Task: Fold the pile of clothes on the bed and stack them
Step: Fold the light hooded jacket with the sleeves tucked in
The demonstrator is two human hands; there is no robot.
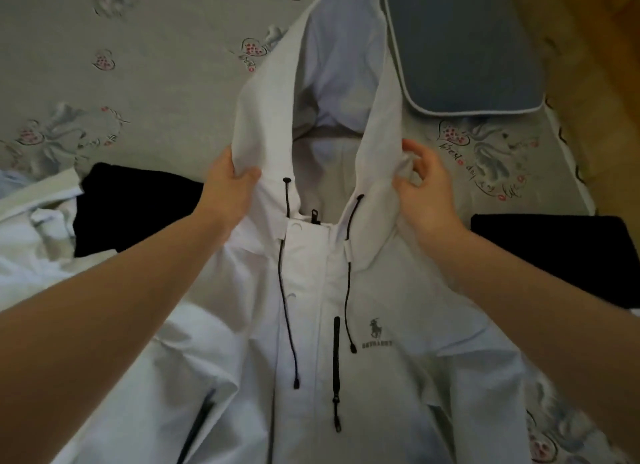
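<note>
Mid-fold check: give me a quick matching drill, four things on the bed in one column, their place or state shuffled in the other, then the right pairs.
Things:
1. white jacket
2. blue pillow
3. left hand
4. folded black garment

Places or states:
A. at the bed's right edge, beside the right forearm
B. grips the hood's left edge
C. lies front up, hood spread open
D. far side of the bed, right of the hood

Pairs: 1-C, 2-D, 3-B, 4-A
</note>
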